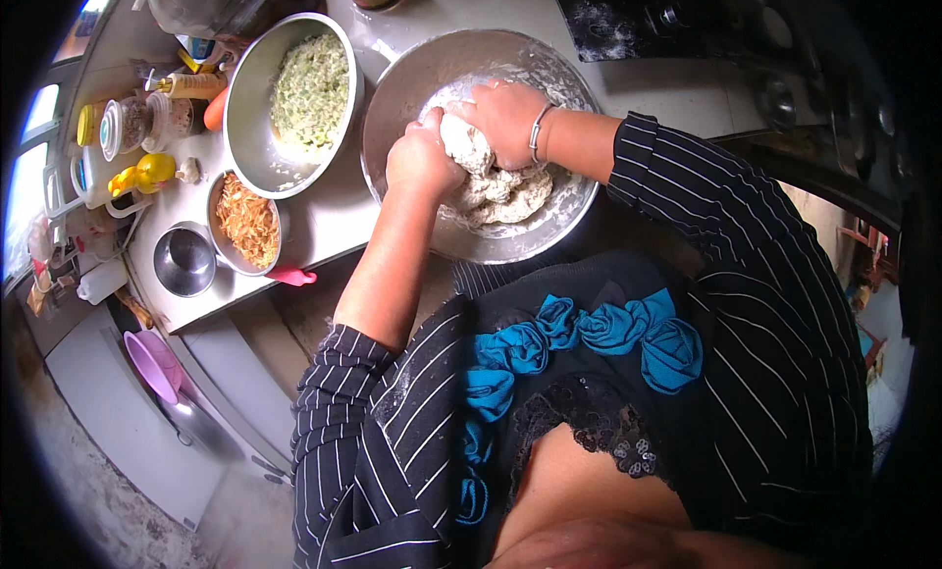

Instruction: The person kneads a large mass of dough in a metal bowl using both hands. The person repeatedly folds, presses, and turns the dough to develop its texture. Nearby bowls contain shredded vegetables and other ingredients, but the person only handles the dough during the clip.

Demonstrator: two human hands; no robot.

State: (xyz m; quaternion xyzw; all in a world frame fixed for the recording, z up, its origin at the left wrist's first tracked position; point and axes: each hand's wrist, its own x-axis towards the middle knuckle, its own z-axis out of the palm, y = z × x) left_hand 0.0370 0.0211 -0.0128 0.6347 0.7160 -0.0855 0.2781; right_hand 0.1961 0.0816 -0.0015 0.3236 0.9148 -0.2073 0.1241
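A lump of shaggy, floury dough (508, 194) lies in a large metal mixing bowl (394, 120) at the counter's front edge. My left hand (423, 161) grips the near-left side of the dough, fingers curled into it. On the far side, my right hand (508, 120) is closed on the same lump, a metal bracelet (539, 131) at its wrist. A piece of dough bulges up between both hands. Loose flour coats the bowl's inner wall and both hands' fingers. The fingertips are partly hidden in the dough.
Left of the mixing bowl stand a metal basin (246, 157) of chopped green filling, a smaller bowl of brown shreds (249, 223) and a small metal bowl (184, 260). Jars (125, 127) and a pump bottle (193, 85) line the left side. A black cooktop (625, 24) lies at upper right.
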